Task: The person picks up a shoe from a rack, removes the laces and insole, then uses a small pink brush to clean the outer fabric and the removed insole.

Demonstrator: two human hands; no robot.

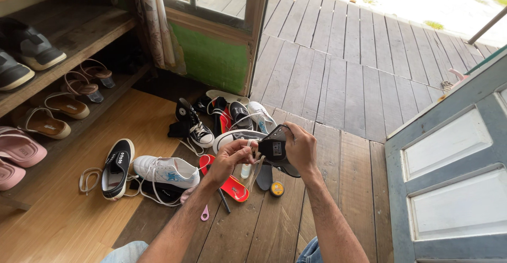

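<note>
A plank floor (pixel 296 221) runs from a doorway out to a sunlit wooden deck (pixel 348 57) at the upper right of the frame, with a grey-blue door (pixel 449 178) open at the right edge; at the centre both hands hold up a black high-top sneaker (pixel 275 148). The right hand (pixel 301 147) is closed around its upper from the right; the left hand (pixel 232 157) pinches a white lace (pixel 252 148) by the shoe's opening. Judging by this, the shoe seems partway through lacing or unlacing; which, I cannot tell. Just below the hands lie a red insole (pixel 232 186), a dark insole (pixel 264 177), a small round tin (pixel 277 189) and a pink tool (pixel 204 214); to the left sit a white sneaker (pixel 166 170) and a black low sneaker (pixel 117 168) with loose laces; behind, more black sneakers cluster near the door frame; sandals and shoes fill the shelves (pixel 79 30) at the upper left.
</note>
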